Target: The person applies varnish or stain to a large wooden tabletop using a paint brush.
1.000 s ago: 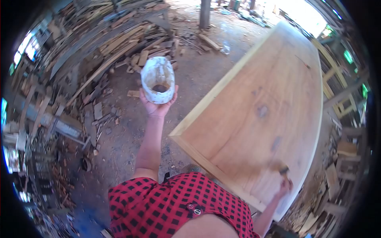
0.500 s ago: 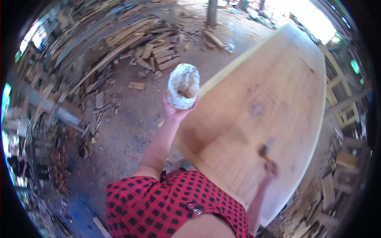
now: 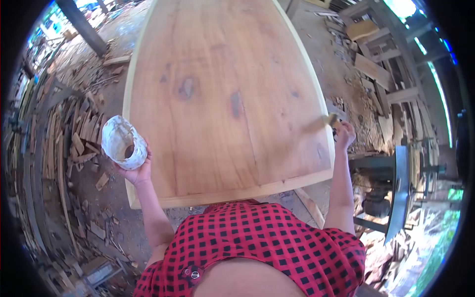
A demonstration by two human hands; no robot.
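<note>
My left hand (image 3: 139,171) is wrapped round a white, brown-stained plastic container (image 3: 118,139), held tilted off the left edge of the board. Its open top faces me, and a little dark stuff shows at the bottom. In my right hand (image 3: 346,134) is a paintbrush (image 3: 332,120), slightly blurred, at the right edge of the board. Whether its bristles touch the wood cannot be made out. Between my hands spreads a large wooden panel (image 3: 213,128), reddish brown with dark knots and a paler border.
Stacked timber offcuts (image 3: 79,133) lie on the left, with a wooden post (image 3: 81,27) farther back. To the right stand wood pieces (image 3: 373,69) and a machine with a metal plate (image 3: 397,190). Scraps litter the dirt floor.
My view has swung right, so the panel now lies straight ahead. The paintbrush has gone from over the panel's surface to its right edge. My left hand still holds the container.
</note>
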